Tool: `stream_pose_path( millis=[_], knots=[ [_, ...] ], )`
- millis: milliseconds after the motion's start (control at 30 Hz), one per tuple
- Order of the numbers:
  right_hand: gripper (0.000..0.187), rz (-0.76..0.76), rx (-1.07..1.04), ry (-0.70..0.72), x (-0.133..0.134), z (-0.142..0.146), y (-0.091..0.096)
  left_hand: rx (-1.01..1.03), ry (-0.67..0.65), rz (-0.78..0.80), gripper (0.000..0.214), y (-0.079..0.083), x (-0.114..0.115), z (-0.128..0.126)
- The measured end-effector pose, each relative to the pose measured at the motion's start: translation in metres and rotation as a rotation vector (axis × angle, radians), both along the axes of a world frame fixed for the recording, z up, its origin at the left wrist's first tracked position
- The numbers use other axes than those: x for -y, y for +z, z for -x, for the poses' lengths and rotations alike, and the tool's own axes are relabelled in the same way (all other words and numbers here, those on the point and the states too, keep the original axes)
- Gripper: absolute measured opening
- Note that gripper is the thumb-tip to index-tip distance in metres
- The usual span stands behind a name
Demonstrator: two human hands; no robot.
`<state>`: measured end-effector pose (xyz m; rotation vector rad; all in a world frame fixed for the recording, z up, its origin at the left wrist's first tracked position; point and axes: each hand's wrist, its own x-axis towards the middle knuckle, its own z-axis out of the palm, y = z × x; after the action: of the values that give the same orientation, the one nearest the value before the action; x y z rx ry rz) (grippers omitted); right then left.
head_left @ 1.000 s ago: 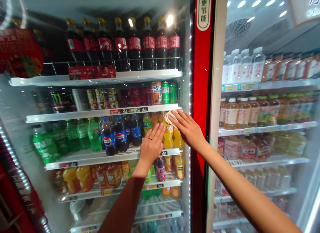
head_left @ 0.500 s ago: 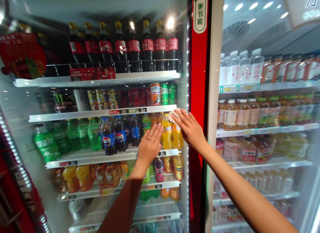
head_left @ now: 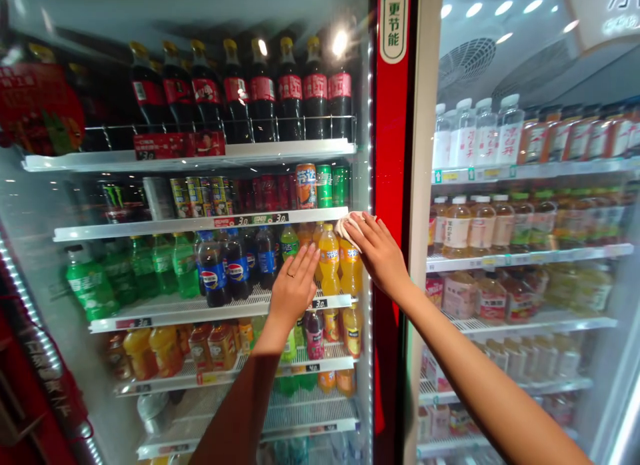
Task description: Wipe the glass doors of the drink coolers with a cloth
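My right hand presses a crumpled white cloth against the glass door of a drinks fridge, close to its red right frame. The fingers lie over the cloth and hide part of it. To the left and slightly lower, my left hand rests with fingers stretched out on the same glass, a ring on one finger and nothing held. Behind the glass near both hands stand orange soda bottles and dark cola bottles with blue labels.
Cola bottles with red labels fill the top shelf, above a row of cans. Green bottles stand at left. A second fridge with several shelves of bottled drinks adjoins on the right. A round red sticker is at upper left.
The whole view has shifted slightly, so the fridge sits a little further left. Both hands keep nearly the same places on the glass, the cloth still under the right one.
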<state>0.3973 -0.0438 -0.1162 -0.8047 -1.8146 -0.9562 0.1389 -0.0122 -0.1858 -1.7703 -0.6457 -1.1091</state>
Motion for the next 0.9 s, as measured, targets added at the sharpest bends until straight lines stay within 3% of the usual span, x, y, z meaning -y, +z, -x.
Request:
stream_pose_path(
  millis=[200, 333, 433, 533, 667, 833, 900],
  knots=[
    [0.039, -0.072, -0.135, 0.12, 0.003, -0.018, -0.006, 0.089, -0.099, -0.014, 0.081, 0.011, 0.015, -0.012],
    [0.033, -0.101, -0.189, 0.052, -0.01, -0.019, -0.01, -0.018, -0.272, -0.115, 0.07, 0.042, 0.03, -0.044],
    [0.031, -0.117, -0.259, 0.016, -0.016, -0.02, -0.014, -0.071, -0.286, -0.093, 0.059, 0.067, 0.031, -0.072],
    [0.043, -0.065, -0.197, 0.089, -0.011, -0.027, -0.018, -0.077, -0.262, -0.037, 0.054, 0.082, 0.023, -0.087],
    [0.068, -0.042, -0.08, 0.125, 0.003, -0.048, -0.029, -0.052, -0.205, -0.024, 0.058, 0.077, 0.012, -0.089],
    [0.077, -0.007, -0.054, -0.077, -0.001, -0.079, -0.053, -0.016, -0.149, 0.0, 0.066, 0.048, 0.009, -0.099],
    [0.075, 0.017, -0.051, -0.141, -0.009, -0.087, -0.062, -0.004, -0.134, 0.052, 0.07, 0.044, 0.009, -0.109]
  ],
)
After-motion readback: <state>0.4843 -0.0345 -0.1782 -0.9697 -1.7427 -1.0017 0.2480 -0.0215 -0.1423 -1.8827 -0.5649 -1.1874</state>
